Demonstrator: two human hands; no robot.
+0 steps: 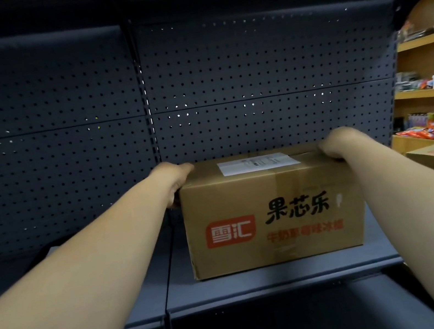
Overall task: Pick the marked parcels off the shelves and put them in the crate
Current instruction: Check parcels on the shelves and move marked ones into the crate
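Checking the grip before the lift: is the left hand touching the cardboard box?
Touching. The head view shows the left hand wrapped over the top left corner of the cardboard box, fingers pressed against its side, with no gap.

A dark metal shelf (pixel 273 279) carried one cardboard box (pixel 272 212), which sat upright near the pegboard (pixel 265 68) behind it.
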